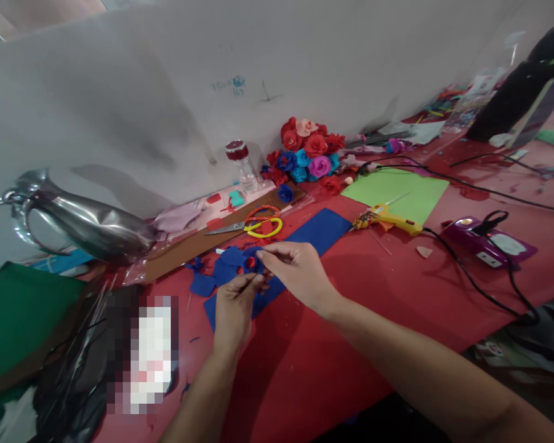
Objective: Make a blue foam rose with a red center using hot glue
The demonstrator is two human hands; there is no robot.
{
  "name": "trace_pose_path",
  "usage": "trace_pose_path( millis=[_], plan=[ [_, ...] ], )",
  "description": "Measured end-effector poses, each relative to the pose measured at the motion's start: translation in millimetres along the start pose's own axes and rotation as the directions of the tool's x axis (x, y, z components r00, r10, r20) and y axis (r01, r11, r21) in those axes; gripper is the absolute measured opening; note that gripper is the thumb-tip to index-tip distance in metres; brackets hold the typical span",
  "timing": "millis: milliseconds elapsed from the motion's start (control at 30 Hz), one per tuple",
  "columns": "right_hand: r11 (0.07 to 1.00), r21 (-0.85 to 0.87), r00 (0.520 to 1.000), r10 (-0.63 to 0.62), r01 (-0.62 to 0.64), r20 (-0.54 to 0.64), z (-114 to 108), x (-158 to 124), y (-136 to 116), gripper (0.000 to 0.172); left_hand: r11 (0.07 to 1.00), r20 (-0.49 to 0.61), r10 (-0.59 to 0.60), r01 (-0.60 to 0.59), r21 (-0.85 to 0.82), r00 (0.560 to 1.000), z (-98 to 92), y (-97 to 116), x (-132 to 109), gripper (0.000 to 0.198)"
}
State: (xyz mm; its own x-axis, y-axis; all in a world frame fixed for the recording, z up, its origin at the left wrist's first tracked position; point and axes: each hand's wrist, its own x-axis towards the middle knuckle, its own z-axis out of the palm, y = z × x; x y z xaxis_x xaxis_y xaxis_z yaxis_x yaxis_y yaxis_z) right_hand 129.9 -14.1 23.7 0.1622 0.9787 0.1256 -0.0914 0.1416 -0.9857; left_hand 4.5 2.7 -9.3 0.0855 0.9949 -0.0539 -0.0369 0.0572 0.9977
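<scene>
Between my two hands is a small blue paper flower (252,263) with a red centre. My left hand (236,301) pinches it from below, fingers closed at its base. On its upper right edge the fingertips of my right hand (295,267) are pressed together on a petal. Several cut blue petals (203,284) lie just left of the flower. A long blue paper strip (325,229) runs beneath both hands. Behind them, scissors (264,227) with yellow and orange handles rest on a brown strip (175,255).
A yellow glue gun (392,218) lies on green paper (425,191), its cord reaching a purple power socket (489,241). Finished paper flowers (314,146) are heaped by the wall. A glass jar (244,169) and a metal jug (92,218) stand behind on the red table (314,363).
</scene>
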Motion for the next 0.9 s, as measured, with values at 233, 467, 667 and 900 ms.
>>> trace_pose_path(
  millis=[233,467,667,900],
  plan=[
    [1.000,-0.010,1.000,-0.024,0.024,-0.006,1.9,-2.4,0.2,0.020,0.999,-0.023,-0.018,0.017,-0.032,1.000,-0.3,-4.5,2.0,0.017],
    [0.999,0.000,0.999,-0.033,0.033,0.004,3.8,-5.0,0.4,0.019,1.000,-0.026,-0.007,0.007,0.011,1.000,1.0,4.2,-1.6,0.017],
    [0.995,-0.082,0.998,-0.063,0.061,-0.022,5.2,-9.1,-1.4,0.020,1.000,-0.019,0.005,-0.004,0.027,1.000,0.1,3.4,-2.4,0.020],
    [0.986,-0.146,0.996,-0.091,0.086,-0.025,5.3,-9.4,0.2,0.022,1.000,-0.031,-0.016,0.017,0.025,0.999,-1.4,3.2,-1.2,0.021]
  ],
)
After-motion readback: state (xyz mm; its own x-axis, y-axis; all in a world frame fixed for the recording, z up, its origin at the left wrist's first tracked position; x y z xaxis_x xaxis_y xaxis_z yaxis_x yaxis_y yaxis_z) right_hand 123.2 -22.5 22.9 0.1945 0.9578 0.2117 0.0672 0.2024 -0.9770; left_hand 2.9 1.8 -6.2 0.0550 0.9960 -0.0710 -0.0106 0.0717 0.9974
